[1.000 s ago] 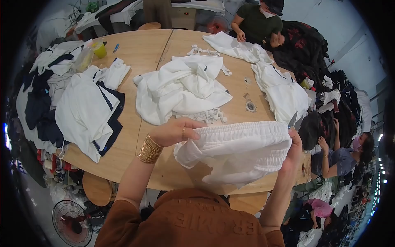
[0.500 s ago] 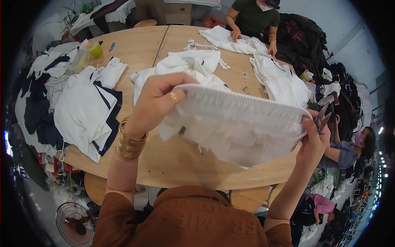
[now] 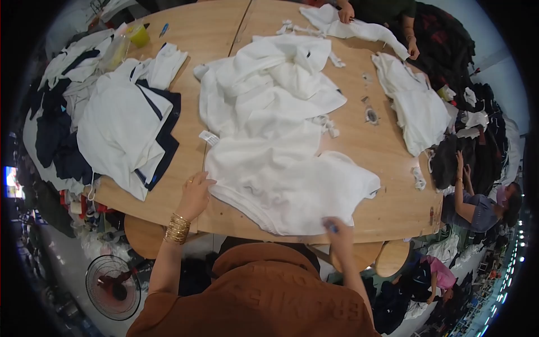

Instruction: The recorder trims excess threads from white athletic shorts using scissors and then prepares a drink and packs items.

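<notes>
Both hands rest on a white garment [image 3: 292,188] spread at the near edge of the round wooden table [image 3: 387,151]. Left hand [image 3: 195,194], with gold bangles [image 3: 178,228] at the wrist, lies flat and open, fingers touching the garment's left hem without gripping it. Right hand [image 3: 335,229] sits at the garment's near right corner; it is blurred, something small and blue shows at the fingertips, and whether it pinches the cloth cannot be told. Beyond the garment a heap of white clothing [image 3: 275,84] covers the table's middle, its layers overlapping so that single pieces are hard to separate. Toward the left edge lies a pile of white and navy garments [image 3: 120,126], partly hanging over the rim. At the far edge another person's hands [image 3: 347,12] hold white cloth [image 3: 342,27]; that person's upper body is cut off. More white pieces [image 3: 415,109] lie by the right edge.
</notes>
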Motion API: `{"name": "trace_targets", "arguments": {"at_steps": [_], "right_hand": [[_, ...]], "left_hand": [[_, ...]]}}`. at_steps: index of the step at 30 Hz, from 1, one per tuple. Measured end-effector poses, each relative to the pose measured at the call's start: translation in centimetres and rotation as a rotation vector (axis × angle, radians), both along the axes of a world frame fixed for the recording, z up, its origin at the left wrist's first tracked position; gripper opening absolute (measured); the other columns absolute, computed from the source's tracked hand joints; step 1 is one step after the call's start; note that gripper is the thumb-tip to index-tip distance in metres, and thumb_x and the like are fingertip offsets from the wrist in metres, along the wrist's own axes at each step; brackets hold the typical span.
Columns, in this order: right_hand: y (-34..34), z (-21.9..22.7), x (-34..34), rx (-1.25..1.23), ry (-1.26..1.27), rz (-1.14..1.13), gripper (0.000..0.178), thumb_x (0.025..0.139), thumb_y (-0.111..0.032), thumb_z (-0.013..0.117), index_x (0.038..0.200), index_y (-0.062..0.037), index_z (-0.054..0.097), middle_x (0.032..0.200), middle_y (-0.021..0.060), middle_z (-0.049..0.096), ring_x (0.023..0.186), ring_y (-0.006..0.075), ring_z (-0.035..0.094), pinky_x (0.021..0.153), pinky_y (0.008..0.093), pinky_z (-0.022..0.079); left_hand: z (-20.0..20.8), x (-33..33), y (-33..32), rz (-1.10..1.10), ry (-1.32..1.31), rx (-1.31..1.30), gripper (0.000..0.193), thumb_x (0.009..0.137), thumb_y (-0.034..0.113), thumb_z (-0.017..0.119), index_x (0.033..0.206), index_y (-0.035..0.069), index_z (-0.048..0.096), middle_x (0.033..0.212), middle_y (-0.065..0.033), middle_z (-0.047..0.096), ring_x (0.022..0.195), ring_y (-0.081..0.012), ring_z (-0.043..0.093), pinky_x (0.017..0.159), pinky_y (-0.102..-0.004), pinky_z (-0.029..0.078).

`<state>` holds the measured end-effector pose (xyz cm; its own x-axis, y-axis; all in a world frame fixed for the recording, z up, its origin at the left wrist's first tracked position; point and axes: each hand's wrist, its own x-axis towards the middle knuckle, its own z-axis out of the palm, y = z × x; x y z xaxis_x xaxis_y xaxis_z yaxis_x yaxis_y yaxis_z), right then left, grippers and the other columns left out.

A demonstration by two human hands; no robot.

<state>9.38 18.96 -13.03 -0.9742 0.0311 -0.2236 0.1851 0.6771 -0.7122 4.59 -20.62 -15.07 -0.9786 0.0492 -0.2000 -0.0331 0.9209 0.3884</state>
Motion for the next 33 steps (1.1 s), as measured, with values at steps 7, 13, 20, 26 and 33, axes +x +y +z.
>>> {"name": "trace_targets", "arguments": {"at_steps": [7,13,20,26,33], "right_hand": [[4.7,-1.3,-4.8,-0.053,-0.010,-0.392,0.017,0.086,-0.013,0.055,0.088,0.0002,0.065,0.070,0.0045,0.062,0.059,0.0068,0.051,0.054,0.0234,0.038],[-2.4,0.7,-12.5,0.041,0.169,-0.128,0.018,0.082,-0.014,0.059,0.094,-0.0019,0.064,0.073,0.0090,0.062,0.064,0.0128,0.056,0.060,0.0258,0.043],[-12.5,0.3,-23.6,0.133,0.345,0.119,0.037,0.075,-0.022,0.064,0.111,-0.0144,0.060,0.080,0.0119,0.062,0.075,0.0288,0.060,0.067,0.0364,0.047],[-11.7,-2.9,-28.0,0.175,0.320,0.116,0.033,0.070,-0.028,0.067,0.098,-0.0101,0.067,0.073,0.0115,0.063,0.070,0.0270,0.061,0.064,0.0362,0.046],[-2.7,11.3,-20.1,-0.776,0.659,-0.496,0.010,0.083,0.000,0.053,0.077,-0.0082,0.051,0.061,-0.0041,0.045,0.048,0.0032,0.034,0.043,0.0202,0.029]], "left_hand": [[-2.5,1.2,-1.1,0.161,-0.916,0.610,0.027,0.085,0.013,0.058,0.108,-0.001,0.054,0.106,-0.0117,0.060,0.081,-0.0185,0.064,0.066,-0.0305,0.051],[-5.9,6.1,3.8,0.759,-0.601,1.316,0.032,0.087,0.019,0.058,0.113,0.000,0.050,0.102,-0.0081,0.060,0.090,-0.0161,0.059,0.076,-0.0293,0.048],[-5.7,3.5,3.5,1.078,-0.481,1.600,0.040,0.088,0.026,0.058,0.120,0.004,0.046,0.118,-0.0083,0.054,0.106,-0.0174,0.052,0.086,-0.0305,0.043],[-0.5,-1.3,3.6,0.803,-0.411,1.967,0.055,0.091,0.035,0.049,0.135,0.006,0.033,0.136,-0.0052,0.041,0.122,-0.0193,0.040,0.101,-0.0394,0.034],[7.9,-2.4,-2.4,0.344,-0.042,1.782,0.049,0.085,0.007,0.055,0.130,-0.002,0.037,0.126,-0.0107,0.049,0.113,-0.0197,0.049,0.096,-0.0328,0.039]]}}
